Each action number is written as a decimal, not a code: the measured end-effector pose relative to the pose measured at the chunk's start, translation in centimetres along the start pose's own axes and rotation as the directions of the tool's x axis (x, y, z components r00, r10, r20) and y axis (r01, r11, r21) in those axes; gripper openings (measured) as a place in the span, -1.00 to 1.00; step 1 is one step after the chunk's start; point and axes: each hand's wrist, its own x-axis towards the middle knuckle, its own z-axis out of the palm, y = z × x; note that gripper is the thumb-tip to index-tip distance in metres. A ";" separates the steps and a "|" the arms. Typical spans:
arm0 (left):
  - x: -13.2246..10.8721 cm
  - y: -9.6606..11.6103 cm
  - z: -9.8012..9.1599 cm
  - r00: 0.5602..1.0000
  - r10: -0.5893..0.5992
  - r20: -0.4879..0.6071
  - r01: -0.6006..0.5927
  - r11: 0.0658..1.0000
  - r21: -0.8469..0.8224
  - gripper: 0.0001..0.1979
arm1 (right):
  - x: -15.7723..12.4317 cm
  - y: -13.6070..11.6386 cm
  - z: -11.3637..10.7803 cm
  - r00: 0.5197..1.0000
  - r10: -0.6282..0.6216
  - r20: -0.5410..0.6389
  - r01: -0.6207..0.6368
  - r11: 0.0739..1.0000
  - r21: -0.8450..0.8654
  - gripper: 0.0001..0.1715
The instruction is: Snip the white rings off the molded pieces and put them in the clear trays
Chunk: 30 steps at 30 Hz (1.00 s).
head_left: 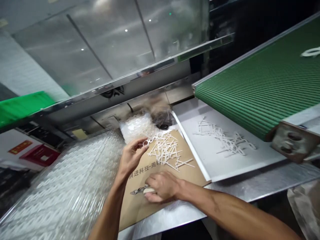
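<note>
My left hand [131, 154] pinches a white plastic part with small rings [153, 140] above a brown cardboard sheet [140, 203] printed with characters. My right hand [162, 190] rests on that sheet, fingers curled round a small cutter [140, 190] with a metal tip pointing left. A heap of white plastic sprue sticks [167, 151] lies on the cardboard just beyond both hands.
A clear bag of white rings [137, 126] sits behind the cardboard. A large clear bag of parts [67, 190] fills the left. A white tray [197, 116] holds more sprue scraps [225, 136]. A green conveyor belt [262, 80] slopes up on the right.
</note>
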 end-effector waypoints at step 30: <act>-9.2 -5.5 -0.2 0.937 0.227 -0.265 -0.199 0.971 0.130 -0.80 | 0.0 0.6 -0.6 0.897 0.434 0.080 -0.411 0.756 0.509 -0.61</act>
